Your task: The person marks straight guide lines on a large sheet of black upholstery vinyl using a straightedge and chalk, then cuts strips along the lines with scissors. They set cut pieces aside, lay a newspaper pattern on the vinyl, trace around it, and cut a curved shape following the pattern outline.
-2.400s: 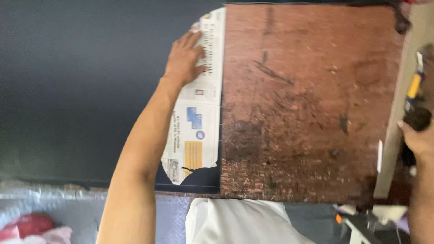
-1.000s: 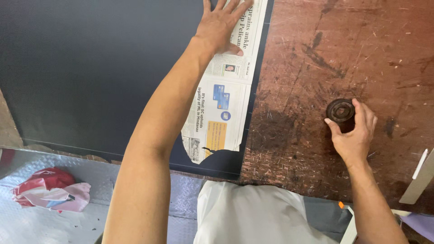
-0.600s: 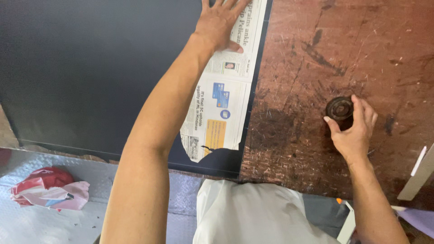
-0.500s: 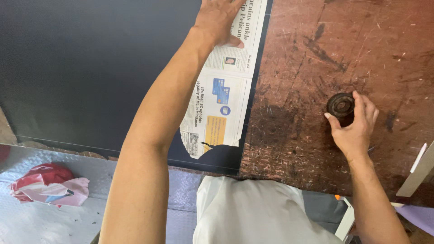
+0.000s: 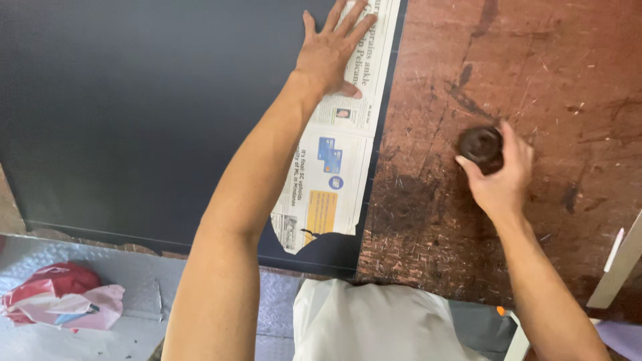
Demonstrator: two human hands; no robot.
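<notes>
One small round dark object (image 5: 480, 145), right of centre, is clasped by right hand (image 5: 500, 179) fingers; left hand (image 5: 332, 50) fingers lie spread on the printed newspaper strip (image 5: 338, 160) along the scratched brown wooden board (image 5: 535, 80) edge.

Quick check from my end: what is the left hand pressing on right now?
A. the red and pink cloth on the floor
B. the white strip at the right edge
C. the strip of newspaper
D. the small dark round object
C: the left hand lies flat, fingers spread, on the newspaper beside the brown board, while the right hand grips the small dark round object.
</notes>
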